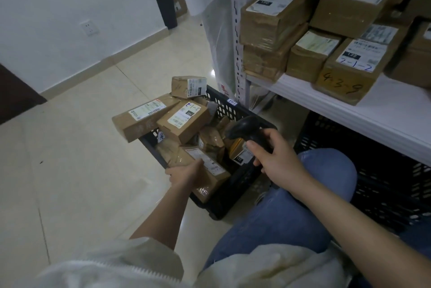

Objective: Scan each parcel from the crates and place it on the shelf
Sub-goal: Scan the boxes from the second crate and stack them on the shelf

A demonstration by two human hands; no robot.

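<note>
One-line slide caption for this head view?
Left hand grips a parcel in the crate while right hand aims the scanner beside the shelf.

Person in a cream top and blue jeans

The left hand [186, 172] and right hand [275, 157] are bare, as are both forearms. A cream fleecy top [140, 264] with a zip along its front has sleeves pushed up to the elbows. Faded blue jeans [291, 213] cover the knees.
</note>
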